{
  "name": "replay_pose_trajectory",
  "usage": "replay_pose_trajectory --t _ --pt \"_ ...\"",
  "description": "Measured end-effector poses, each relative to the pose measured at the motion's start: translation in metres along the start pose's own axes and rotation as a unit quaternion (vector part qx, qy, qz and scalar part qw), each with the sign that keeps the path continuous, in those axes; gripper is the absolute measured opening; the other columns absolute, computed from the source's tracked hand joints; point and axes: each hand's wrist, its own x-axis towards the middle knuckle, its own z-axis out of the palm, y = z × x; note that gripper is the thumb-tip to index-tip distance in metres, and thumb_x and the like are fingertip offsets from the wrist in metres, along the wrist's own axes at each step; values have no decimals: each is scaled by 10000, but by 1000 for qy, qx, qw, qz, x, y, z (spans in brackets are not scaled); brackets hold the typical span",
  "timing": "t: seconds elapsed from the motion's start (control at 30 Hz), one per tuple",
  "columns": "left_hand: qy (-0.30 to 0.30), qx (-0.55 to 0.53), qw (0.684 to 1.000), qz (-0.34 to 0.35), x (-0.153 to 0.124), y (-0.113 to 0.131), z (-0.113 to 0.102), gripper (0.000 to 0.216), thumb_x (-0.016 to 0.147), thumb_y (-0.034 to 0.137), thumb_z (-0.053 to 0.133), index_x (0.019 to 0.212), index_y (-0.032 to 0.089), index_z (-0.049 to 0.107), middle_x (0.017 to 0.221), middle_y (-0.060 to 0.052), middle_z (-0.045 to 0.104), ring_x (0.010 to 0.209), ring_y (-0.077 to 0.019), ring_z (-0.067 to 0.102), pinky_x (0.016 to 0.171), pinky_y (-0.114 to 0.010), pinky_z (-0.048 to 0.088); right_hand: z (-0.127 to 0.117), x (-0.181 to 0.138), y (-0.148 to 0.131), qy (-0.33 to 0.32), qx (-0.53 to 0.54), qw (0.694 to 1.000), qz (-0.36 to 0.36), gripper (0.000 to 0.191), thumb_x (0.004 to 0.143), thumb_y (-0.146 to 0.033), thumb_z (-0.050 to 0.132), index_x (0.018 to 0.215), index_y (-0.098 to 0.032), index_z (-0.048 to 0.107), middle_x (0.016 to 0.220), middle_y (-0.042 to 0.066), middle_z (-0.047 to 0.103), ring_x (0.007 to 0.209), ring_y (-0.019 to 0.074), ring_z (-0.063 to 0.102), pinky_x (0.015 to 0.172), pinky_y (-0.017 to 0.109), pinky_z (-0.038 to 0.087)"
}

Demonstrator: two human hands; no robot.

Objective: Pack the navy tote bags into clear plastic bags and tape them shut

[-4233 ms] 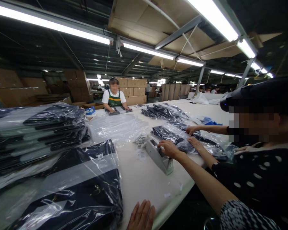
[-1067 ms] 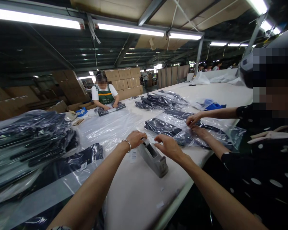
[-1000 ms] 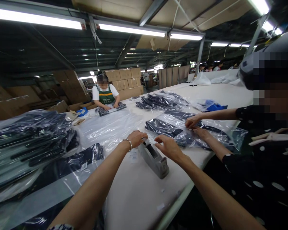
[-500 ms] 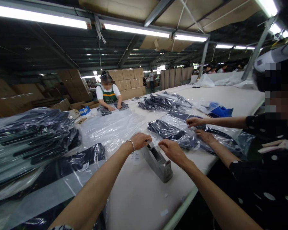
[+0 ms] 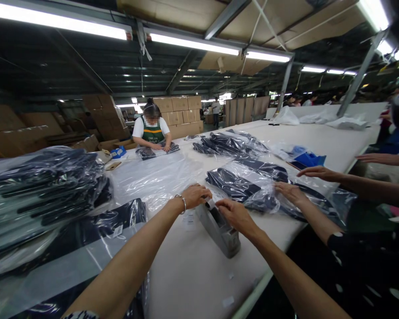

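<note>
A grey tape dispenser (image 5: 226,237) stands on the white table in front of me. My left hand (image 5: 195,195), with a bracelet at the wrist, is over its far end, fingers curled down and pinched together. What those fingers hold is hidden. From the right, my right hand (image 5: 236,214) reaches over the dispenser with thumb and forefinger closed. A small pale strip that looks like tape (image 5: 211,204) shows between the fingertips of both hands, touching the right ones. Left of the dispenser lies a small printed paper (image 5: 188,220).
Bagged dark garments (image 5: 49,190) are piled at the left; more bagged garments (image 5: 234,184) lie ahead. Clear plastic sheets (image 5: 153,175) spread across the table (image 5: 189,274). At right, a co-worker's hands (image 5: 291,192) are over a bag. Another person (image 5: 152,133) handles a garment opposite.
My right hand has moved left and closed in on the dispenser's far end. My left hand has hardly moved. The co-worker at right has drawn back, one hand lifting off the bag.
</note>
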Motion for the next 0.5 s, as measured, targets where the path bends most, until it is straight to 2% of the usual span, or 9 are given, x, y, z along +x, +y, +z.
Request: replay_pose_trajectory --t 0.3,0.5 --pt "15 25 999 -22 -4 4 17 272 871 186 541 1083 295 673 1069 -14 687 1064 -210 598 976 -338 424 5 -3 12 4 10 1000 11 247 875 -265 531 1001 -245 743 975 19 771 918 215 706 864 342 515" --pt "24 30 998 -39 -13 7 22 242 889 212 537 1065 296 681 1062 -15 698 1067 -213 608 961 -341 436 8 -5 10 6 -10 1000 3 234 878 -242 534 989 -237 739 986 25 769 944 213 703 879 339 506"
